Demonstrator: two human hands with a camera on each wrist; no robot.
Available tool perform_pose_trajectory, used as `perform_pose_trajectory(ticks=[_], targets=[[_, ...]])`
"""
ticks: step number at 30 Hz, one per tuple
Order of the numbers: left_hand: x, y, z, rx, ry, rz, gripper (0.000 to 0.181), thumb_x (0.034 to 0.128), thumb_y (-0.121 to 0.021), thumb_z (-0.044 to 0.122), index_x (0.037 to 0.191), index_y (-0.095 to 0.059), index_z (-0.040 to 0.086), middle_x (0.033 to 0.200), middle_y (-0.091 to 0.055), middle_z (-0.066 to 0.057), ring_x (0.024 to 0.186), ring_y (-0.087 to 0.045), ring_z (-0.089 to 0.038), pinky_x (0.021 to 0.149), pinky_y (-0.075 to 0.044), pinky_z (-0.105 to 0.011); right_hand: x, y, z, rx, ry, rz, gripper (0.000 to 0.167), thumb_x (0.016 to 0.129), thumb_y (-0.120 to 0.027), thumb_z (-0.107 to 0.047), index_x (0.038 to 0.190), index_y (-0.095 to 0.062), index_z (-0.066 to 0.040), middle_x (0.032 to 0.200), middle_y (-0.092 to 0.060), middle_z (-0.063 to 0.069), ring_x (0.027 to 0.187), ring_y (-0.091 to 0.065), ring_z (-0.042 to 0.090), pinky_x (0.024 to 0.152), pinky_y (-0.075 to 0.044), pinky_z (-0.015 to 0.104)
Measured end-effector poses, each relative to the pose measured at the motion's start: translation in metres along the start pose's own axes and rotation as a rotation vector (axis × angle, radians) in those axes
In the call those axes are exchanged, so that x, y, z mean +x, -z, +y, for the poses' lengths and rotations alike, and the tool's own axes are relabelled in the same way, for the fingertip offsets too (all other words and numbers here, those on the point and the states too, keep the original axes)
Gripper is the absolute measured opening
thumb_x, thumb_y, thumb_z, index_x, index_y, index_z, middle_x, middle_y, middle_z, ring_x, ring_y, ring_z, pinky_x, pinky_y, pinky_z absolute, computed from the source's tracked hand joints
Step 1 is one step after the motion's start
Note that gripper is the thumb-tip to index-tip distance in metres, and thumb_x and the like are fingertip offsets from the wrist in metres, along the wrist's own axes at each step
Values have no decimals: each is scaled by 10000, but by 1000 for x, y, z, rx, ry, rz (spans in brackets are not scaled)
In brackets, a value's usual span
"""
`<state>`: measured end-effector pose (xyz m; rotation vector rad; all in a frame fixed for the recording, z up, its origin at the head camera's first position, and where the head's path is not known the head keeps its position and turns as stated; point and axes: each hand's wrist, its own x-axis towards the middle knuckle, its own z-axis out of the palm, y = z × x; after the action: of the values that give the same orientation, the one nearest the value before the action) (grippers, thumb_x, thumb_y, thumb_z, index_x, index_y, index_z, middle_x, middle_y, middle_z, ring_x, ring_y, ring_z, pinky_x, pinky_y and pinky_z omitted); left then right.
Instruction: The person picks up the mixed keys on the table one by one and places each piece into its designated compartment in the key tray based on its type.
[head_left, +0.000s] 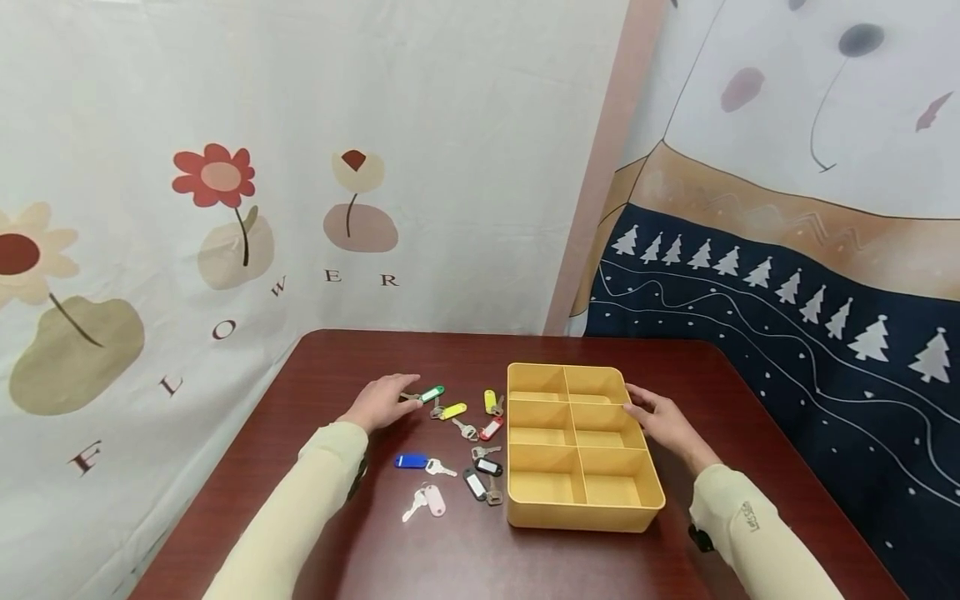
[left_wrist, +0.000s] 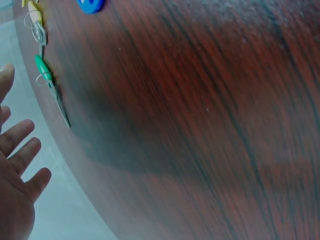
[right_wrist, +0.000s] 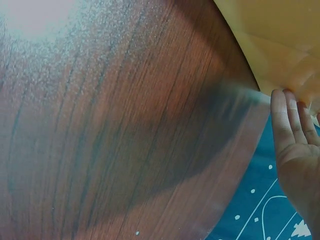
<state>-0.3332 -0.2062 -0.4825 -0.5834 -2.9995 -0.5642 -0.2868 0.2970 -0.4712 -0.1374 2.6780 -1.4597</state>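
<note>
My left hand (head_left: 382, 402) hovers by a key with a green tag (head_left: 431, 394) at the pile's far left. In the left wrist view the fingers of that hand (left_wrist: 17, 165) are spread, apart from the green tag (left_wrist: 43, 67), and hold nothing. To the right stands a yellow six-compartment box (head_left: 581, 516). My right hand (head_left: 667, 421) rests against its right side, thumb near the rim. Seen from the right wrist, nearly straight fingers (right_wrist: 281, 117) touch the box's outer wall (right_wrist: 275, 45).
Between the left arm and box lie keys with a yellow tag (head_left: 453, 411), a second yellow tag (head_left: 490, 402), a red tag (head_left: 491, 428), a blue tag (head_left: 411, 461), two black tags (head_left: 474, 483) and a pale pink tag (head_left: 434, 500). The brown table (head_left: 450, 567) meets printed curtains behind.
</note>
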Motion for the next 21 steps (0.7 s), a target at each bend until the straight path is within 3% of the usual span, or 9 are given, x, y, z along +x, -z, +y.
perform_pose_trajectory(ticks=[8,21], targets=[[2,-4,1,-23,3,-7,509,934,-700,252,1368,-566,20,1336,-585,-194,1254,-524,-366,1042,-391,-529,-1,0,1,98,-42,-35,575,1045,-511,-181,1549,-282,-25,1423,-422,299,1160,-576,367,833,-553,415],[10,-10,-5,-67,31,-16,372,932,-700,154,1280,-645,34,1241,-647,-138,1153,-593,-320,980,-449,-514,-2,-3,7,220,-62,-27,576,1051,-497,-173,1563,-261,-56,1487,-375,291,1187,-566,337,875,-536,399]])
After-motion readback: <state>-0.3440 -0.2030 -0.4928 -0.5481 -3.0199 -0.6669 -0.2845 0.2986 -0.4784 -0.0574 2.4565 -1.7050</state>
